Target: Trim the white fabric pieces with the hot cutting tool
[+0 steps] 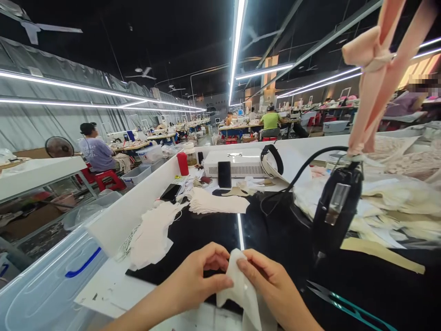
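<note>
In the head view a small piece of white fabric (237,278) is held up near the bottom middle, its lower end hanging down. My left hand (196,276) grips its left side between thumb and fingers. On the other side my right hand (272,280) pinches the upper part with the thumb on top. Beyond the hands, a fanned stack of pale cut fabric pieces (151,234) lies to the left, and a second pale stack (217,202) sits farther back on the black tabletop (206,230).
To the right a black device (337,207) hangs from pink straps (374,82), its cable looping left. Teal-handled snips (347,303) lie below it. A white vented box (237,163) and upright phone (224,174) stand behind; fabric heaps (396,197) fill the right.
</note>
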The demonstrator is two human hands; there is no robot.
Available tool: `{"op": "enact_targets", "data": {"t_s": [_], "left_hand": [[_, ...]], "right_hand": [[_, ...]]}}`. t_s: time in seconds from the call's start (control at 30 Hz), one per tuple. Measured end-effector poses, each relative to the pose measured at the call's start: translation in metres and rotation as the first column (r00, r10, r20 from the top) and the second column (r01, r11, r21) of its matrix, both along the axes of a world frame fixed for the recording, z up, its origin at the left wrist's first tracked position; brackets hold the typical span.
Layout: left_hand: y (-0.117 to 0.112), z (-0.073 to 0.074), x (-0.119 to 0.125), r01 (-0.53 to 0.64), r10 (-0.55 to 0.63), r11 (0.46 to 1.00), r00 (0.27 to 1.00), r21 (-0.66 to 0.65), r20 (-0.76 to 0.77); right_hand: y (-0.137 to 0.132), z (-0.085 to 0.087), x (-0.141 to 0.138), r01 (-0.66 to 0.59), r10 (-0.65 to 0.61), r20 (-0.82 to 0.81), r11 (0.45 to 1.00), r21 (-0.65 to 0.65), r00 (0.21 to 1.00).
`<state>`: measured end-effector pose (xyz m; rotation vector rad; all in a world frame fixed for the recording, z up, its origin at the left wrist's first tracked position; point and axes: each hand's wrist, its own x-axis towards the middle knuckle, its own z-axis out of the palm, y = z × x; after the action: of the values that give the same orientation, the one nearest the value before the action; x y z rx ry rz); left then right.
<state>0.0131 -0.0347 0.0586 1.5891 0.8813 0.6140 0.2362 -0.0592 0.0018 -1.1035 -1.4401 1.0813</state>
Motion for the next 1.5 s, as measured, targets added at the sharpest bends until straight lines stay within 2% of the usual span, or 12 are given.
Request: {"op": "enact_targets", "data": {"t_s": [0.1, 0.27, 0.47, 0.57, 0.63, 0.77, 0.9, 1.03, 1.1, 1.2, 1.37, 1.5], "left_hand": [[0.003, -0.001, 0.003, -0.012, 0.022, 0.994, 0.996, -0.108, 0.091], [0.006, 0.001, -0.001, -0.105, 0.115, 0.978, 0.992, -0.181, 0.047], [0.019, 0.000, -0.022, -0.186, 0.174, 0.968, 0.981, -0.171, -0.083], [0.031, 0.004, -0.037, -0.220, 0.200, 0.970, 0.965, -0.105, -0.171], [0.044, 0.009, -0.046, -0.227, 0.214, 0.973, 0.955, -0.041, -0.204], [0.086, 0.022, -0.061, -0.240, 0.257, 0.965, 0.943, 0.102, -0.211], [0.147, 0.042, -0.061, -0.300, 0.348, 0.914, 0.925, 0.273, -0.149], [0.202, 0.054, -0.046, -0.372, 0.421, 0.818, 0.907, 0.439, -0.015], [0.220, 0.050, -0.040, -0.390, 0.438, 0.773, 0.899, 0.500, 0.024], [0.232, 0.027, -0.040, -0.366, 0.443, 0.752, 0.896, 0.549, -0.009], [0.231, -0.022, -0.055, -0.269, 0.421, 0.776, 0.894, 0.570, -0.151], [0.230, -0.036, -0.063, -0.205, 0.397, 0.784, 0.891, 0.585, -0.221]], "right_hand": [[0.006, 0.009, -0.006, -0.116, 0.116, 0.049, 0.993, -0.001, 0.992], [0.012, 0.021, -0.020, -0.092, 0.094, 0.074, 0.995, -0.039, 0.993], [0.029, 0.025, -0.022, -0.232, 0.254, 0.161, 0.962, -0.147, 0.954], [0.040, 0.019, -0.020, -0.309, 0.368, 0.253, 0.919, -0.245, 0.895], [0.049, 0.013, -0.018, -0.301, 0.382, 0.318, 0.914, -0.273, 0.868], [0.071, 0.004, -0.014, -0.224, 0.279, 0.433, 0.959, -0.174, 0.857], [0.110, 0.012, -0.004, -0.076, 0.058, 0.523, 0.997, 0.012, 0.850], [0.164, 0.029, 0.011, 0.140, -0.267, 0.569, 0.956, 0.257, 0.778], [0.187, 0.031, 0.016, 0.189, -0.406, 0.575, 0.897, 0.400, 0.710], [0.207, 0.019, 0.021, 0.135, -0.500, 0.627, 0.834, 0.535, 0.597], [0.207, -0.014, 0.023, -0.074, -0.480, 0.786, 0.834, 0.546, 0.389], [0.203, -0.025, 0.022, -0.159, -0.483, 0.842, 0.836, 0.525, 0.243]]}}
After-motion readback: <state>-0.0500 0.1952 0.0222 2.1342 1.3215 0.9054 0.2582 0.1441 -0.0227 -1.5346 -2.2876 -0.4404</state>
